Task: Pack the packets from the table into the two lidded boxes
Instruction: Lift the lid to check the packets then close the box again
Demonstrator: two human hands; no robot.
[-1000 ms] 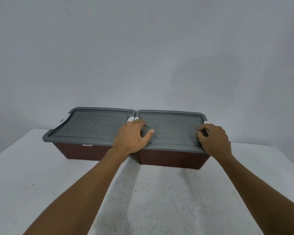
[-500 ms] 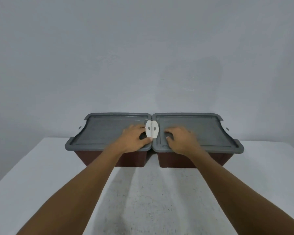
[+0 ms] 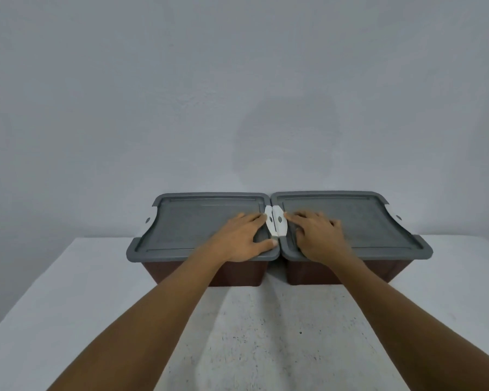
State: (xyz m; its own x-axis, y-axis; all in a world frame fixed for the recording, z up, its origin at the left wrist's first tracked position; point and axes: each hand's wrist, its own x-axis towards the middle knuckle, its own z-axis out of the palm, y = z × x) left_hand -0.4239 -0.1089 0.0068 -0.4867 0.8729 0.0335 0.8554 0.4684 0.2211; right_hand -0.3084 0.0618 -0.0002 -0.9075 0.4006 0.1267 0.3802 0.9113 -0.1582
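Toward the back of the speckled white bench [image 3: 68, 292], close to a plain pale wall [image 3: 237, 80], two lidded boxes stand side by side with their short ends meeting in the middle of the head view. The left box [image 3: 247, 275] and the right box [image 3: 304, 273] both have dark reddish-brown bodies, and each is closed by a grey lid seated flat on its rim, so what lies inside cannot be seen. The left lid [image 3: 198, 221] and the right lid [image 3: 364, 221] each carry a white latch at the inner end; the left inner latch [image 3: 269, 221] and the right inner latch [image 3: 280, 221] lie folded up against each other at the seam. A further white latch shows at each outer end, one on the left [image 3: 148, 220] and one on the right [image 3: 398, 217]. The left hand [image 3: 242, 238] lies palm-down on the left lid, its fingers [image 3: 254, 218] stretched out flat with the tips at the left inner latch and the thumb along the lid's near rim, gripping nothing. The right hand [image 3: 318, 235] lies on the right lid the same way, its fingers [image 3: 295, 220] spread and nearly straight, the index tip touching the right inner latch, holding nothing. Both bare forearms reach in from the lower edge across the bench.
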